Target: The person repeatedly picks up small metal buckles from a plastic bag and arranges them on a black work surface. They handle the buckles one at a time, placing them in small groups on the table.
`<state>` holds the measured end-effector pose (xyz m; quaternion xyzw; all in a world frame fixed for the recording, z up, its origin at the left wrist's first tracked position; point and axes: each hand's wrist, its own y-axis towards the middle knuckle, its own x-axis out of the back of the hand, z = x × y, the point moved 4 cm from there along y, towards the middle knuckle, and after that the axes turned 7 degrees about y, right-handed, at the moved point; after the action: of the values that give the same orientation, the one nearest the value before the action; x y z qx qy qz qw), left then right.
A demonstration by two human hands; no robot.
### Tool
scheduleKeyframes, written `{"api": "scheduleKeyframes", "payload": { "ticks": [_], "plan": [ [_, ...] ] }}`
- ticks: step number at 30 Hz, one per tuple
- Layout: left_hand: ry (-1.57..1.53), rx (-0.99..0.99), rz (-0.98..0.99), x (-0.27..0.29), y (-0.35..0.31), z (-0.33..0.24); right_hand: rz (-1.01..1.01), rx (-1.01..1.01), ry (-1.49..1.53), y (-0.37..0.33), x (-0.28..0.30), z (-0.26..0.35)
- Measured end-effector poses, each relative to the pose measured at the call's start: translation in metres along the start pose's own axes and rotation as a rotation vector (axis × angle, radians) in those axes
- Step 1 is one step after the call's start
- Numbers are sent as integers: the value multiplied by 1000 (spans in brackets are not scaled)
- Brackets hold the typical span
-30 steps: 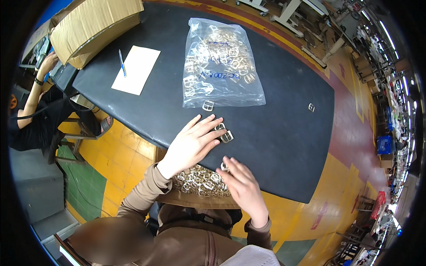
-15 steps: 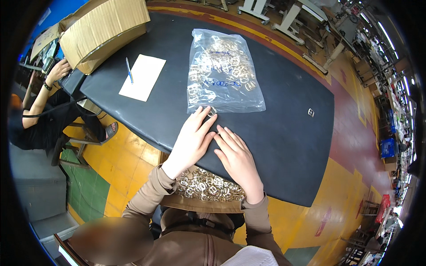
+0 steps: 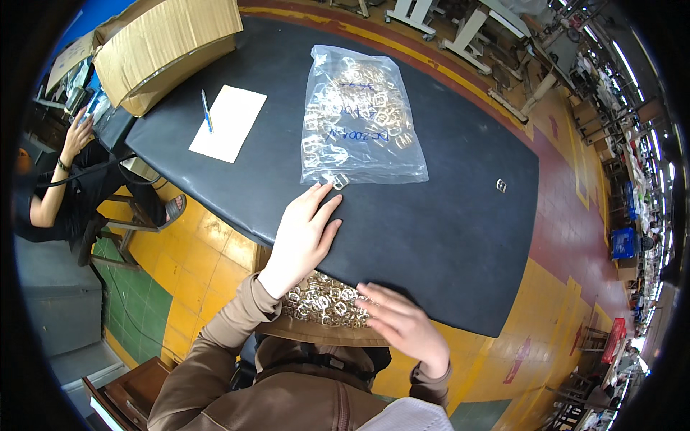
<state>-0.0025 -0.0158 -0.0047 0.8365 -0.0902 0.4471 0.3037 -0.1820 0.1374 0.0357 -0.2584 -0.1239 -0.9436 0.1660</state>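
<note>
My left hand (image 3: 303, 233) lies on the dark table with its fingers stretched out. Its fingertips are at a small metal buckle (image 3: 340, 182) near the lower edge of a clear plastic bag (image 3: 323, 161). The bag holds many similar buckles and bears blue handwriting. Below the table edge, my right hand (image 3: 406, 323) is over the right side of an open cardboard box (image 3: 316, 332), fingers extended, with nothing visible in them. Loose gold and silver buckles (image 3: 327, 298) fill this box in front of my body.
A single buckle (image 3: 501, 185) rests at the table's right. On the left are a sheet of paper (image 3: 233, 133), a blue pen (image 3: 206, 111) and a large carton (image 3: 169, 54). Beyond the carton, another person's hand (image 3: 75, 136) is raised beside the table (image 3: 445, 244).
My right hand has moved from the tabletop beside my left hand down toward me, over the box of buckles. My left hand has shifted slightly. The other person's hand has moved down off the carton's side.
</note>
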Motion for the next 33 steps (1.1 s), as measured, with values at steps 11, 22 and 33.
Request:
{"api": "scheduleKeyframes", "payload": {
  "ticks": [11,22,33],
  "plan": [
    [158,-65,51,-14,15,-1,-259,-41,-515,175,43,-104],
    [106,-20,51,-10,8,-4,-498,-73,-636,266,83,-144],
    [48,14,0,-11,7,-1,-181,38,-581,134,22,-80]
  ]
}}
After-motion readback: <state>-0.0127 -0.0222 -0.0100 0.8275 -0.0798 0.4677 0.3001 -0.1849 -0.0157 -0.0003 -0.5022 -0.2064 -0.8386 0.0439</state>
